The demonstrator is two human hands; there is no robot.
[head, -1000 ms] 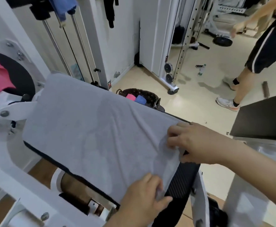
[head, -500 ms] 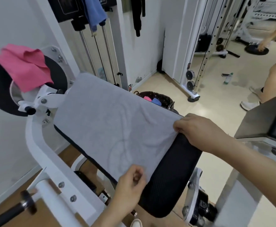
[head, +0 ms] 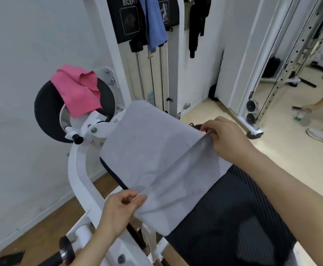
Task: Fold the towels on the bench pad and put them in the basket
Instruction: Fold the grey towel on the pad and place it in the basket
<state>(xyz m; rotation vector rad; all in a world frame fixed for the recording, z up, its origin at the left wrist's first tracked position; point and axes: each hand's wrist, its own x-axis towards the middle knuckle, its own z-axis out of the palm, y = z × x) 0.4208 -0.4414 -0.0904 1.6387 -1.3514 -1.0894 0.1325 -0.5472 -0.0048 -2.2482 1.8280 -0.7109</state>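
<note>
A grey towel (head: 149, 150) lies over the black bench pad (head: 231, 214) of a white gym machine. Its near edge is lifted and turned back toward the far end. My left hand (head: 121, 210) pinches the near left corner. My right hand (head: 228, 139) pinches the near right corner, higher up. A pink towel (head: 78, 91) hangs crumpled over a round black pad at the left. The basket (head: 196, 126) is almost wholly hidden behind my right hand; only a dark sliver of rim shows.
White machine frame (head: 80, 175) curves along the pad's left side, with a black-tipped handle (head: 66, 250) low left. Blue cloth (head: 153, 24) and black straps hang on the weight stack behind. Another person's leg and shoe (head: 322, 135) are at the right, near a bottle on the floor.
Both hands have lifted the towel's near edge off the pad and carried it toward the far end, baring more black pad. The view has tilted up and left.
</note>
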